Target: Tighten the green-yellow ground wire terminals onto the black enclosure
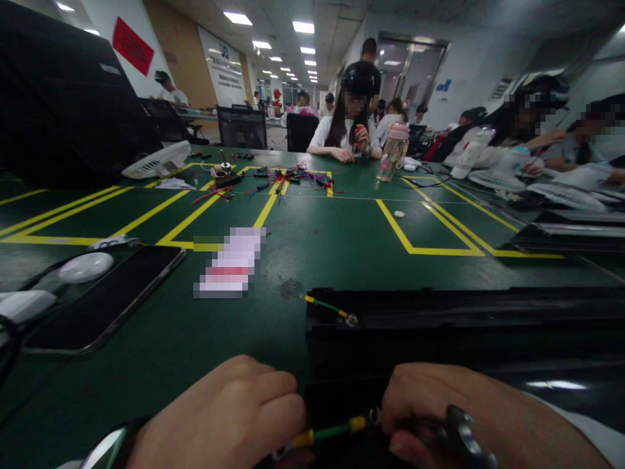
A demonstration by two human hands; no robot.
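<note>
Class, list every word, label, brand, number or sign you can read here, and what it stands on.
No text is readable.
White wall panel: lettering too blurred.
Red sheet: any marks too blurred.
Pale label on the black object: too small.
Pale slip: pixelated.

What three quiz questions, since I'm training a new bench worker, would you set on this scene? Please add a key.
1. Multiple choice: what colour are the sleeves near the ends of the green wire between the left hand and the right hand?
A) blue
B) yellow
C) red

2. True or false: the phone lies to the left of the black panel in the picture.

3. Short answer: which end of the second green wire, left or right in the picture, meets the round metal fastener?

Key: 1. B. 2. True. 3. The right end.
</note>
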